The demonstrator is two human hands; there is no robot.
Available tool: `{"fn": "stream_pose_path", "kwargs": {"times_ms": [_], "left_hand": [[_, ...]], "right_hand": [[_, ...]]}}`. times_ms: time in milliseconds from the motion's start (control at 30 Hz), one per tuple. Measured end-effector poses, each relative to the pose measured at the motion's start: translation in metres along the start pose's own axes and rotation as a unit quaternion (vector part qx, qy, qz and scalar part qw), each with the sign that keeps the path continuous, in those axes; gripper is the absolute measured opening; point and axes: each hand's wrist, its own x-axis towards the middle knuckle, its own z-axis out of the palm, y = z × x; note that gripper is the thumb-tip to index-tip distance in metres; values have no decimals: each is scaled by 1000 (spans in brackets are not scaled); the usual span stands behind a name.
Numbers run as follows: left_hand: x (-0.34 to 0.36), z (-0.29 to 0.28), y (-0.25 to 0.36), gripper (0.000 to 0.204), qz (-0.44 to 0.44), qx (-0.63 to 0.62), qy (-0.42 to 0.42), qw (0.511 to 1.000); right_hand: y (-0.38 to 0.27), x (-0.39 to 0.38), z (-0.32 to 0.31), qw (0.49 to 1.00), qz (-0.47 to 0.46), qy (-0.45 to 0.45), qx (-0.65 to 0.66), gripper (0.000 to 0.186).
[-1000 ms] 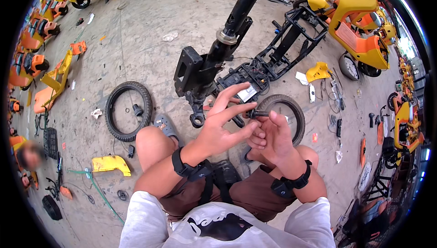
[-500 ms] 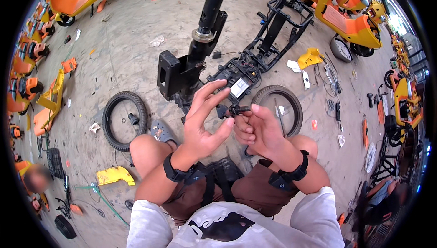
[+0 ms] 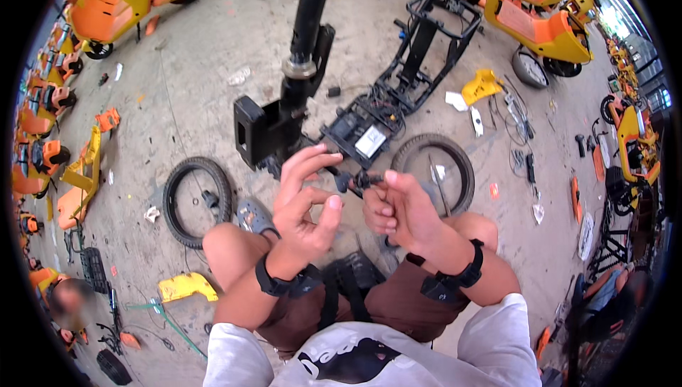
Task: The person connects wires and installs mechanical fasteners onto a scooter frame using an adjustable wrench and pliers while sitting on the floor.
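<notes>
My right hand [image 3: 408,206] pinches a small black part [image 3: 362,181] between thumb and curled fingers. Its lumpy dark end points left toward my other hand; I cannot make out its exact kind. My left hand [image 3: 305,202] is open beside it, thumb and fingers apart, with nothing seen between them. Just beyond my hands stands a black scooter frame, its upright tube [image 3: 305,31] rising with a metal collar around it. A black bracket [image 3: 257,131] sits on the left of the tube, and the wiring and a white-labelled box [image 3: 370,142] lie in the frame's middle.
Loose tyres lie at the left [image 3: 170,199] and right [image 3: 465,174] of my knees. Yellow panels [image 3: 188,287] and orange pieces are scattered on the floor. Yellow-orange scooters [image 3: 540,39] stand around the edges. Other people are at the far left [image 3: 71,302] and lower right [image 3: 614,309].
My left hand has drawn back slightly left, away from the black part, and its fingers have curled more. My right hand still pinches the part. The whole view has shifted a little.
</notes>
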Motion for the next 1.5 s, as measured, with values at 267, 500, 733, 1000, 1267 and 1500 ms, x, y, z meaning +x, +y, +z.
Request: {"fn": "stream_pose_path", "kwargs": {"times_ms": [267, 500, 733, 1000, 1267, 1500], "left_hand": [[5, 7, 9, 15, -10, -15, 50, 999], [0, 4, 8, 24, 2, -32, 65, 997], [7, 13, 9, 35, -35, -19, -17, 999], [3, 11, 13, 33, -66, -76, -32, 994], [26, -29, 30, 32, -243, -111, 136, 954], [120, -75, 13, 26, -264, 5, 57, 963]], "right_hand": [[1, -1, 1, 1000, 12, 11, 16, 47], [3, -3, 14, 997, 48, 60, 1, 42], [8, 1, 7, 997, 43, 49, 49, 43], [5, 1, 6, 998, 27, 34, 51, 57], [4, 10, 8, 998, 20, 58, 31, 48], [-3, -2, 12, 996, -10, 62, 64, 45]]}}
